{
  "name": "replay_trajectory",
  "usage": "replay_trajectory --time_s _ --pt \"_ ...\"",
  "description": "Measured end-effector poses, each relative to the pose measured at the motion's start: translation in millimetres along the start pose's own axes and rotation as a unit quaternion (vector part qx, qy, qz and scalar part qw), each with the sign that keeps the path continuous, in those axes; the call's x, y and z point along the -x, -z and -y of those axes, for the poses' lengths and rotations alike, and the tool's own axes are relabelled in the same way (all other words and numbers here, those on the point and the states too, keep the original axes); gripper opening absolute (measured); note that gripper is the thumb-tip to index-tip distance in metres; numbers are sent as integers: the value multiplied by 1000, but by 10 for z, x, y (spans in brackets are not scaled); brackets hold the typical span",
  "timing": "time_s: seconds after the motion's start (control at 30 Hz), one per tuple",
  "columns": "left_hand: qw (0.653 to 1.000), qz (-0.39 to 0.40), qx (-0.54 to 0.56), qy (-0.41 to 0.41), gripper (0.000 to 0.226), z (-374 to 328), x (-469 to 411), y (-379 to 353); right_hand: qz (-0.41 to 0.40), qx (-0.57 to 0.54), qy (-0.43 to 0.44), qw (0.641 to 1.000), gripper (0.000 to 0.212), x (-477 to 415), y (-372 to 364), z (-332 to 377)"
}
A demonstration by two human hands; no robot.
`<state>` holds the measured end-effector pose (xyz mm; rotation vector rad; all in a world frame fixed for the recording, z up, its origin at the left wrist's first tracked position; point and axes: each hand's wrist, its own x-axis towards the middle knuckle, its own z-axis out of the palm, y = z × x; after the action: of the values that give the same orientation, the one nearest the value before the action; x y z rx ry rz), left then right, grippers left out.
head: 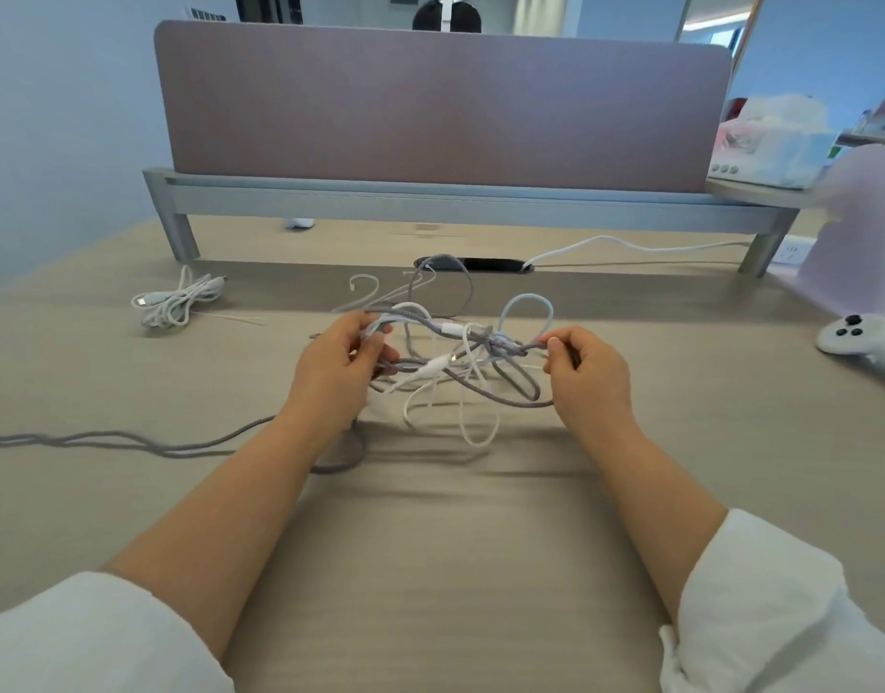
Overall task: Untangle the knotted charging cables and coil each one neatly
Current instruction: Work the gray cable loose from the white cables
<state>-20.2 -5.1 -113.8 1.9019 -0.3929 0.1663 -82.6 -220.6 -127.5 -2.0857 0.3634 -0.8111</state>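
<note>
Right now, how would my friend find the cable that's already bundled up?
Start at the metal leg of the desk divider on the left. Just in front of it, on the desk, lies a small white cable bundle. Unlike the grey and white tangle, no hand touches it.

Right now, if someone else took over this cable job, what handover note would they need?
Left hand: shut on strands at the left side of the tangle.
Right hand: pinching a grey strand at the tangle's right, beside the knot.
Tangle: grey, white and pale blue cables, held just above the desk; a grey tail trails off left.
Done: one white cable lies bundled at far left.
Left: undo the knot, separate the cables, coil each.
</note>
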Motion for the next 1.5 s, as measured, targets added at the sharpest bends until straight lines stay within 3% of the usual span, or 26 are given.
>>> replay_trajectory --time_s 0.17,0.33,0.43,0.5,0.57,0.67,0.77,0.9,1.0,1.13,1.23,1.33,1.5 --pt "995 46 -80 -25 43 -48 52 -29 73 86 51 992 21 33 -65 -1" --pt "982 37 -164 -83 12 -162 88 6 58 140 171 974 36 115 -106 60" --pt "976 -15 -196 -93 43 -188 122 28 62 175 231 955 45 144 -170 80" --pt "955 -100 -226 -164 50 -207 128 50 69 187 251 947 42 162 -211 84" --pt "907 -156 -255 -298 35 -245 134 58 65 174 250 950 30 174 -231 95" --pt "864 -71 -281 -412 16 -273 196 -86 58 155 241 956 18 193 -233 129" --pt "864 32 -319 -388 22 -224 225 -222 54 102 241 964 14 200 -227 142" --pt "874 44 -330 -354 21 -121 157 -239 60 -8 215 975 21 236 -194 204" --pt "880 44 -345 -324 22 -71 147 -242 83 -137 100 982 33 263 -148 307" --pt "902 105 -321 -267 33 -60 155 -258 139 -302 -12 943 35 255 -67 367" --pt "932 80 -253 -246 18 -109 165 -243 121 -309 -26 943 36 227 -53 352" --pt "959 46 -194 -200 12 -126 141 -202 37 -250 -36 967 40 151 -50 277" --pt "991 -11 -99 -91 25 -113 109 -181 -34 -143 -23 989 40 77 -37 196"
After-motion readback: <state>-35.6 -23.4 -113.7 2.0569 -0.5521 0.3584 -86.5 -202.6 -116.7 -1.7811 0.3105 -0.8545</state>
